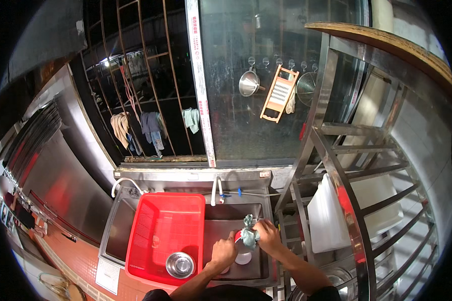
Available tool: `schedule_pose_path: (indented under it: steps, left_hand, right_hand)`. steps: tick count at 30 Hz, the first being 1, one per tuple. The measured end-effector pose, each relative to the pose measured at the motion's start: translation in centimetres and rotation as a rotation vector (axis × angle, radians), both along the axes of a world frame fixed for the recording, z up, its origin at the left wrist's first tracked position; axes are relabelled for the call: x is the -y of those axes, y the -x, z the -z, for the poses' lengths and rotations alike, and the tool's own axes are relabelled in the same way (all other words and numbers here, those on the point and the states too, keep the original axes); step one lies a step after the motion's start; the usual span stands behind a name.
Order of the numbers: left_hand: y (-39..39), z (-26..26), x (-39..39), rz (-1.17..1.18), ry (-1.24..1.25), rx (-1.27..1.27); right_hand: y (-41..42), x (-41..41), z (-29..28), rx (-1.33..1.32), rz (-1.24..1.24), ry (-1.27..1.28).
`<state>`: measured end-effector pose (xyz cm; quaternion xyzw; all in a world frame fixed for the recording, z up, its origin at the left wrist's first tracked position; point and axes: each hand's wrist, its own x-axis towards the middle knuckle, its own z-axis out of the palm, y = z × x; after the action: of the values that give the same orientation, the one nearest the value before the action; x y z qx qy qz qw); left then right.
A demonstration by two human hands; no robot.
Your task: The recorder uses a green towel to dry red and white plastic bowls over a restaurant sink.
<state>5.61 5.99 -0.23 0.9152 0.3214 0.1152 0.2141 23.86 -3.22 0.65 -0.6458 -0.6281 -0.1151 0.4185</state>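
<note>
Over the right basin of a stainless steel sink (pixel 233 222), my left hand (pixel 225 251) grips a small red and white dish (pixel 238 236), whose shape is mostly hidden. My right hand (pixel 268 235) holds a crumpled green cloth (pixel 250 237) against it. Beneath my hands, a white round dish (pixel 243 259) lies on the basin floor. A pinkish round piece, partly covered by my left forearm, is beside it. To the left, a large red plastic basket (pixel 202 222) rests across the sink, with a stainless steel bowl (pixel 180 265) inside at its near right corner.
Behind the basin stands a white faucet (pixel 218 190); another faucet (pixel 126 184) is at the left. A metal rack (pixel 356 210) rises close on my right, holding white plastic containers (pixel 327 222). A grater (pixel 280 94) and funnel (pixel 249 83) hang on the window. Far left is another person (pixel 15 203).
</note>
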Motion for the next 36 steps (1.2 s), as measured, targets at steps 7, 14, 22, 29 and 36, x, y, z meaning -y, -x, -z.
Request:
schedule_pose_path:
  steps: [7,14,22,29,36]
  left_hand:
    - [-1.3,-0.8,0.1,-0.059,0.064,0.109]
    - [-2.9,-2.1,1.1,-0.051,0.152,0.421]
    - [-5.3,-1.0,2.3,-0.062,0.314,0.648]
    - [-4.1,-0.3,1.1,-0.014,0.341,0.364]
    - [-0.8,-2.6,-0.6,-0.072,0.287,0.159]
  right_hand:
    - [-1.1,-0.1,0.4,-0.209,0.038,-0.065]
    - [-1.0,0.7,0.3,-0.569,0.029,-0.148]
    - [-1.9,0.1,7.7,-1.112,-0.124,-0.291]
    - [-3.2,-0.4,5.2,-0.844,-0.029,-0.029]
    - [-1.7,0.0,2.7,-0.372,0.17,-0.002]
